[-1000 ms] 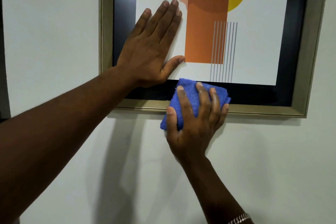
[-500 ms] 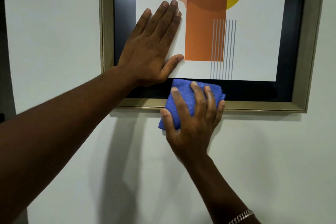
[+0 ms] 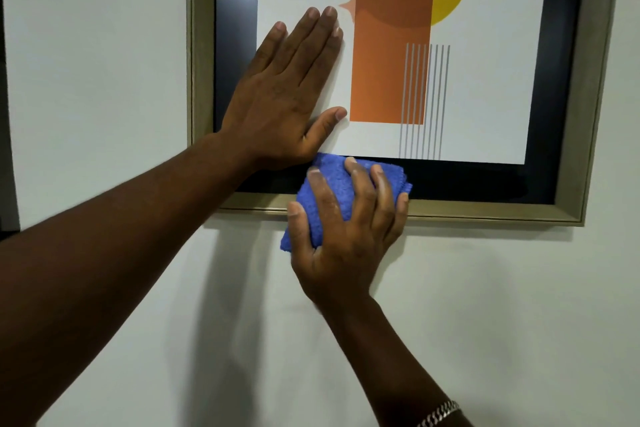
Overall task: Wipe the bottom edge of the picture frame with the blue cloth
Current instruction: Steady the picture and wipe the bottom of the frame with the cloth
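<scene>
From the head view, the left hand [image 3: 280,94] lay flat and open on the picture frame [image 3: 485,211]. The right hand [image 3: 343,236] pressed the folded blue cloth [image 3: 332,184] on the frame's bottom edge, fingers spread over it, by the white wall [image 3: 485,305].

Blue cloth [image 3: 334,184] under right hand [image 3: 343,239]: fuzzy terry-type pile, matt. Picture frame [image 3: 485,210] beside it: brushed champagne-gold finish, low satin sheen; wood or metal, can't tell. Black inner border [image 3: 467,180] right of fingers: smooth, glossy, w/ reflections. Print under left hand [image 3: 287,94]: flat, matt-looking. Wall [image 3: 502,305] below: smooth matt paint. Wrist bracelet [image 3: 438,413]: shiny metal links.
</scene>
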`<state>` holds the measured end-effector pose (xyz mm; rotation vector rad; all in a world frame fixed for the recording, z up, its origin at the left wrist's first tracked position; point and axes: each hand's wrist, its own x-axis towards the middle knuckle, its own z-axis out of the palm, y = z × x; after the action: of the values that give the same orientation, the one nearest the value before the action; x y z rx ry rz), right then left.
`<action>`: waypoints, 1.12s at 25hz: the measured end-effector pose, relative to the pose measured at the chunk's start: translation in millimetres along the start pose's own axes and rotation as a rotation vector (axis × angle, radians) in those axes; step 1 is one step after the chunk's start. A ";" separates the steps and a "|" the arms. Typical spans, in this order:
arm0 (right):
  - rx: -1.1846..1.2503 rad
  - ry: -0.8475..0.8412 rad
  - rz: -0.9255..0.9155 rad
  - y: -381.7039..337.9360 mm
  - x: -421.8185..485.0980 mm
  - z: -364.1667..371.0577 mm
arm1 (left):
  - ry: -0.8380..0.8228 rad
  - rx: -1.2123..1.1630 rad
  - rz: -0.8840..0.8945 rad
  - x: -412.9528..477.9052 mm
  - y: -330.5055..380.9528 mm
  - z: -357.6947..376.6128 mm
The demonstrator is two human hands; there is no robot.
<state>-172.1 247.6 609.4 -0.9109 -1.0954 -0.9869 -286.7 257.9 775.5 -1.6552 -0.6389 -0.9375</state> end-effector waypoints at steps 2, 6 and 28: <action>-0.015 -0.016 -0.085 10.0 -2.7 -2.8 | -0.008 0.008 0.020 -0.6 -0.5 -0.5; 0.018 0.018 -0.019 2.2 1.8 -0.2 | -0.018 0.038 0.029 -1.5 -2.2 -0.5; 0.031 -0.217 -0.134 -23.6 16.9 -12.2 | -0.064 0.006 0.054 -1.2 -8.3 -5.1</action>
<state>-188.5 226.0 625.6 -0.9449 -1.3655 -0.9934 -295.2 255.3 779.5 -1.6939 -0.6367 -0.8464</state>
